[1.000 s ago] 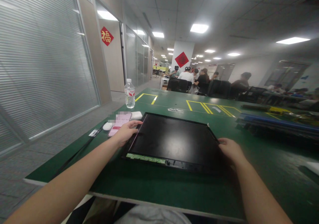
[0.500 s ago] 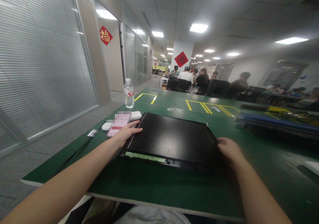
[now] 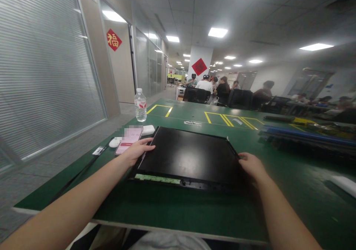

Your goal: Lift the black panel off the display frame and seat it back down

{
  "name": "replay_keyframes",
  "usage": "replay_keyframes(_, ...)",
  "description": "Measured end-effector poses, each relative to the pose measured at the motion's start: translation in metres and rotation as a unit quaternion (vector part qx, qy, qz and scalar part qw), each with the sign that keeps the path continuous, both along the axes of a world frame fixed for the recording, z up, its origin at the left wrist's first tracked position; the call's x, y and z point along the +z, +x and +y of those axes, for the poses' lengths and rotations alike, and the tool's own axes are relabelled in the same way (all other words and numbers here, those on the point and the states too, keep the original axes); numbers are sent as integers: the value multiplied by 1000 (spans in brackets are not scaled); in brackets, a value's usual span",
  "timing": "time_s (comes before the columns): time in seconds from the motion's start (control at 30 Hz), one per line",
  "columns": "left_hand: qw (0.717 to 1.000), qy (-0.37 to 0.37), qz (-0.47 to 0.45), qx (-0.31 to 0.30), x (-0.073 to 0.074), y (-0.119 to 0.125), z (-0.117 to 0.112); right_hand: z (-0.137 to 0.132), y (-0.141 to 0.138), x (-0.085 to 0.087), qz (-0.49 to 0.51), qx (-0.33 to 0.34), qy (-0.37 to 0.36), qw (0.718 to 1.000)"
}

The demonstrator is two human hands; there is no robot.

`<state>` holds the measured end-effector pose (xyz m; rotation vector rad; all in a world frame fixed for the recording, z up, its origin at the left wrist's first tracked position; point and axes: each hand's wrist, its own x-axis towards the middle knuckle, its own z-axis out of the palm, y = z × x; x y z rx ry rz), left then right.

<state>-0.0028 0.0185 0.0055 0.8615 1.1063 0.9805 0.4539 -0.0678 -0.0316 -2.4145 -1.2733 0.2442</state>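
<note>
In front of me, over the green table, is a black LCD screen panel (image 3: 186, 153), its dark glossy face up. A green circuit strip (image 3: 158, 179) shows along its near left edge. My left hand (image 3: 138, 150) grips the panel's left edge, with thumb and a finger reaching over the rim and the other fingers hidden below. At the right edge, my right hand (image 3: 251, 164) holds the panel between thumb and curled fingers. Whether the panel's underside touches the table I cannot tell.
Left of the panel lie a phone (image 3: 129, 139), a white case (image 3: 148, 130) and a black strap (image 3: 80, 174). A water bottle (image 3: 140, 105) stands behind them. To the right are stacked dark and blue parts (image 3: 303, 136) and a white object (image 3: 345, 185). People (image 3: 205, 84) sit at tables beyond.
The whole view has shifted slightly, so the table, panel and hands appear a little further left. Both hands keep the same hold on the panel.
</note>
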Motion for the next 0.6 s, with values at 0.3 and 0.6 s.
replay_keyframes(0.3,999,27,-41,-1,-1,-1,0,2,0,-3,-4,7,21,1000)
replay_keyframes(0.6,998,45,-46,-11,8,2,-9,4,2,-7,-7,6,24,1000)
